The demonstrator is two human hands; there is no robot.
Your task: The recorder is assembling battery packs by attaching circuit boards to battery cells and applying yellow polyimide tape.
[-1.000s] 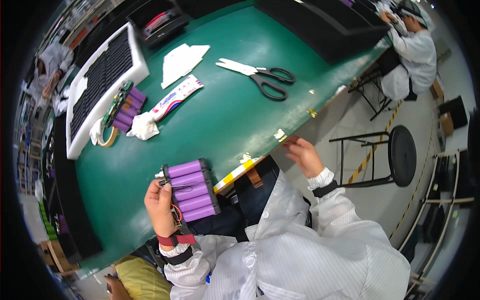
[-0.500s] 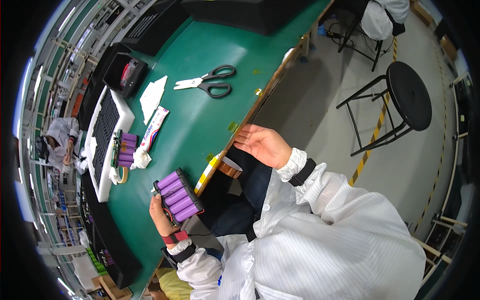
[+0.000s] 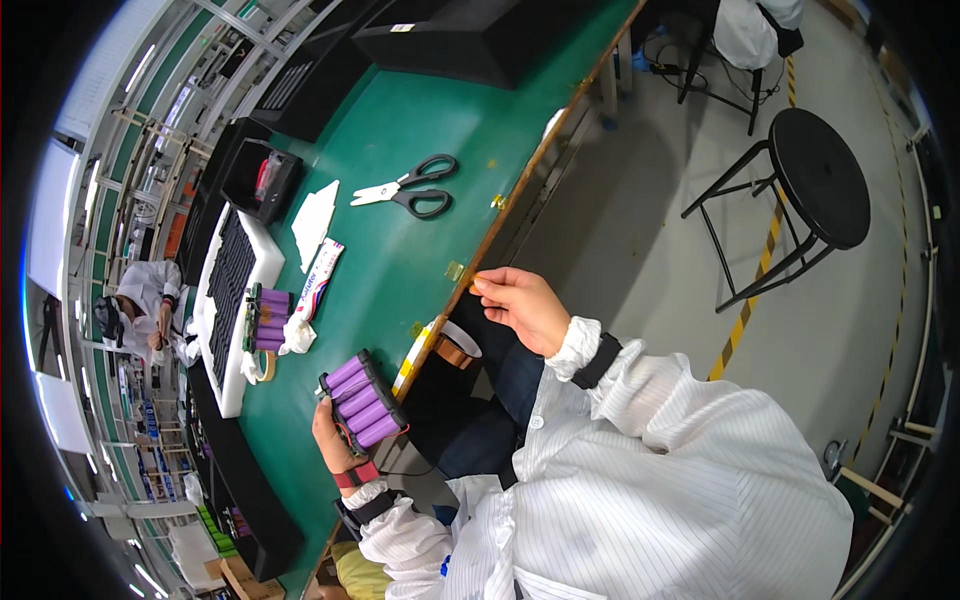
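Observation:
My left hand [image 3: 334,436] is closed around the edge of a battery pack [image 3: 362,402], a row of purple cells in black end holders with thin red and dark wires. The pack is tilted over the table's near edge. By the wooden edge of the green table, my right hand [image 3: 522,305] has thumb and forefinger pinched together. A small amber bit seems to show at the fingertips, too small to name. Small yellowish tape pieces [image 3: 454,271] stick along that edge. Below it, beside my right hand, is a roll of brown tape [image 3: 457,347].
Black-handled scissors [image 3: 415,187], white paper [image 3: 314,224], a white tube [image 3: 322,272] and a second purple battery pack [image 3: 268,320] lie on the table [image 3: 400,120]. Behind them stand a white foam tray [image 3: 232,370] and a black bin [image 3: 262,180]. A black stool [image 3: 818,178] stands right.
My right hand has gone from loosely spread fingers at the table edge to a pinch, slightly lower in view. The left hand still holds the battery pack. The whole view has shifted a little.

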